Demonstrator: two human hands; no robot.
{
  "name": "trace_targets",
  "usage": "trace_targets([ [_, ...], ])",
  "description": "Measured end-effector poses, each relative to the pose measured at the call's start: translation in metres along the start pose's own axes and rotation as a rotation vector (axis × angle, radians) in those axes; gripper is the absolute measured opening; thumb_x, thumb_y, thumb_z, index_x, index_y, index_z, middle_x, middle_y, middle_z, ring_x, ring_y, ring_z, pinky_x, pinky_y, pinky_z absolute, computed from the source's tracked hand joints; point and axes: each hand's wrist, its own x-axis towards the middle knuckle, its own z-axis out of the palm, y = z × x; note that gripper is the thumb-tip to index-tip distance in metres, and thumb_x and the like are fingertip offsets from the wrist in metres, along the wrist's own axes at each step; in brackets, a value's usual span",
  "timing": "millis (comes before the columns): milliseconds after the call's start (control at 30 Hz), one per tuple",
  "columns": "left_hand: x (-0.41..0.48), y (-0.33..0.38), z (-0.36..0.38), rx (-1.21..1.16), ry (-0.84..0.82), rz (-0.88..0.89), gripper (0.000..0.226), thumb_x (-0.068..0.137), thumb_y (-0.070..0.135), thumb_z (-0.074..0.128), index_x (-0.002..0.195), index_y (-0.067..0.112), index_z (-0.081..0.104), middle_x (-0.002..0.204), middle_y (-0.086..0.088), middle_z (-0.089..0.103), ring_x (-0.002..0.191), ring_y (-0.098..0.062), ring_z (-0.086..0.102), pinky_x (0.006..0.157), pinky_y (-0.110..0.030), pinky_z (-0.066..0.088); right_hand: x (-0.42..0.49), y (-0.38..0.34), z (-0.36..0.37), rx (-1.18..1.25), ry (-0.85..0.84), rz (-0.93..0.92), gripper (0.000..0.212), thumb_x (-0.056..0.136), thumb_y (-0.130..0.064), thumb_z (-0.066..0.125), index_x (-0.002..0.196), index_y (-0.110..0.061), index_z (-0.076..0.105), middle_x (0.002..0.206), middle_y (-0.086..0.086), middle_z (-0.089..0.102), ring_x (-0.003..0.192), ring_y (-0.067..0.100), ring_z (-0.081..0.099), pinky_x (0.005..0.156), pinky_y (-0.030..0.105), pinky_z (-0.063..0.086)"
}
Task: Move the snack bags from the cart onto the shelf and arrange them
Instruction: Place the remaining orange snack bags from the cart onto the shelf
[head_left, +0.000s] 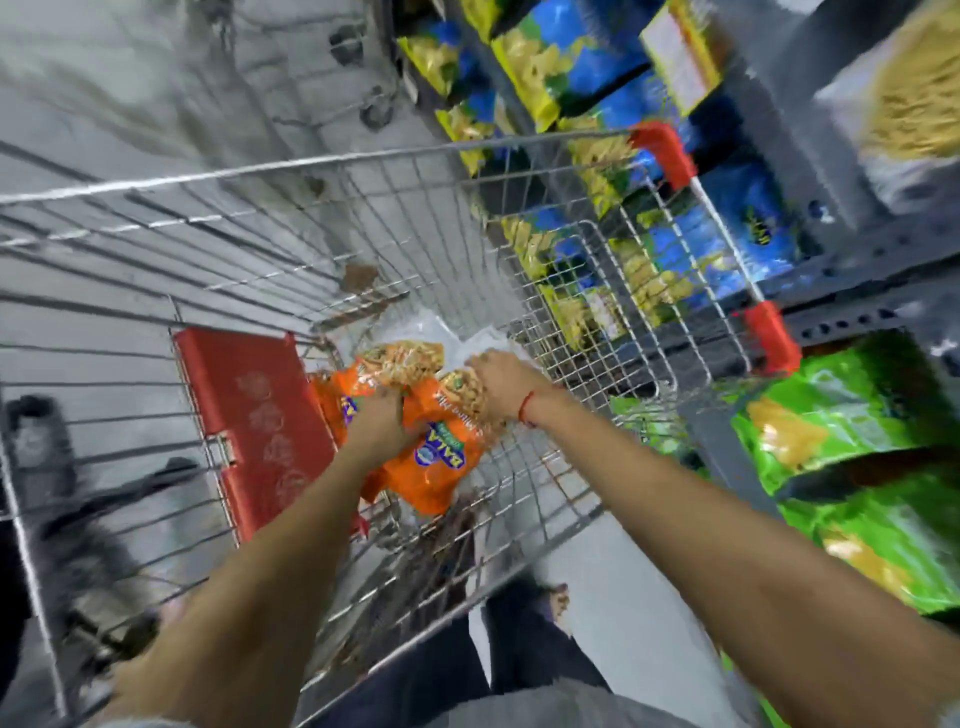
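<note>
Several orange snack bags (436, 470) lie at the bottom of the wire cart (291, 171). Both my arms reach down into the cart. My left hand (376, 421) presses on the left part of the orange bags, fingers curled over an edge. My right hand (501, 382) grips the top end of another orange bag, a red thread around its wrist. The shelf (852, 270) stands to the right of the cart, stocked with blue-and-yellow bags (576, 73) higher up and green bags (852, 426) lower down.
A red plastic child-seat flap (260, 421) lies folded inside the cart on the left. Red corner guards (665, 150) sit on the cart rim beside the shelf. White plastic (431, 332) lies under the bags. A dark shoe (36, 441) shows outside the cart at left.
</note>
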Motion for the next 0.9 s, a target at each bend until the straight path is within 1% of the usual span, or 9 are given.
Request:
trace_targets([
  [67,0.009,0.002,0.013,0.014,0.034,-0.005,0.063,0.074,0.042,0.072,0.117,0.001,0.050,0.120,-0.026,0.055,0.112,-0.041,0.051,0.091,-0.043,0.041,0.020,0.009,-0.016,-0.146,0.012,0.008,0.024,0.095,0.000,0.037,0.076,0.003,0.053,0.082,0.028,0.051,0.078,0.036,0.048,0.075,0.024,0.027],
  [100,0.014,0.004,0.016,0.016,0.034,-0.019,0.067,0.073,0.046,0.071,0.119,0.003,0.048,0.123,-0.023,0.054,0.114,-0.040,0.050,0.093,-0.044,0.041,0.035,0.016,-0.019,-0.197,-0.004,0.016,0.019,0.095,-0.004,0.039,0.093,0.006,0.055,0.097,0.032,0.053,0.092,0.041,0.050,0.084,0.024,0.030],
  [200,0.023,0.003,0.025,-0.086,-0.010,-0.089,0.073,0.073,0.050,0.070,0.126,0.007,0.044,0.126,-0.018,0.055,0.114,-0.036,0.053,0.097,-0.044,0.045,0.090,0.016,-0.009,-0.378,0.004,-0.094,0.049,0.092,-0.013,0.047,0.138,-0.008,0.031,0.141,0.024,0.037,0.134,0.037,0.031,0.111,0.044,0.027],
  [333,0.030,0.000,0.027,-0.183,-0.062,-0.124,0.071,0.075,0.043,0.071,0.130,0.010,0.040,0.126,-0.016,0.056,0.108,-0.033,0.057,0.094,-0.046,0.049,0.126,0.022,0.002,-0.464,-0.027,-0.122,0.045,0.093,-0.010,0.044,0.137,-0.013,0.037,0.142,0.019,0.042,0.133,0.036,0.036,0.107,0.048,0.035],
  [467,0.029,0.003,0.020,-0.208,-0.131,-0.115,0.060,0.078,0.032,0.071,0.127,0.009,0.046,0.126,-0.017,0.058,0.106,-0.032,0.060,0.094,-0.047,0.050,0.130,0.026,0.008,-0.490,-0.083,-0.040,0.061,0.090,-0.022,0.057,0.142,-0.015,0.026,0.152,0.019,0.025,0.135,0.040,0.031,0.106,0.048,0.035],
  [600,0.020,0.013,0.014,-0.102,-0.176,-0.077,0.036,0.078,0.033,0.070,0.102,0.009,0.058,0.101,-0.010,0.067,0.075,-0.018,0.063,0.067,-0.032,0.053,0.104,0.032,0.013,-0.570,-0.115,-0.120,0.103,0.052,-0.032,0.088,0.136,-0.013,0.032,0.135,0.016,0.050,0.126,0.034,0.046,0.095,0.044,0.045],
  [667,0.014,0.021,0.010,-0.075,-0.194,-0.062,0.041,0.078,0.032,0.070,0.109,0.008,0.058,0.097,-0.006,0.066,0.072,-0.015,0.063,0.065,-0.025,0.052,0.087,0.038,0.014,-0.609,-0.157,-0.096,0.090,0.050,-0.037,0.088,0.126,-0.011,0.047,0.128,0.014,0.055,0.116,0.031,0.054,0.090,0.041,0.049],
  [800,0.003,0.037,-0.012,-0.116,-0.117,-0.020,0.051,0.074,0.026,0.075,0.116,0.005,0.056,0.117,-0.014,0.064,0.102,-0.026,0.061,0.089,-0.036,0.050,0.048,0.042,0.000,-0.555,-0.095,-0.060,0.062,0.060,-0.043,0.082,0.108,-0.010,0.060,0.113,0.009,0.064,0.101,0.029,0.062,0.078,0.038,0.053],
  [900,-0.018,0.053,-0.034,-0.346,0.107,-0.050,0.054,0.074,0.014,0.075,0.122,0.005,0.052,0.118,-0.019,0.063,0.084,-0.020,0.062,0.072,-0.024,0.052,0.015,0.046,-0.023,-0.468,0.024,-0.037,0.042,0.063,-0.043,0.079,0.083,-0.014,0.056,0.087,0.007,0.066,0.070,0.025,0.059,0.058,0.030,0.049],
])
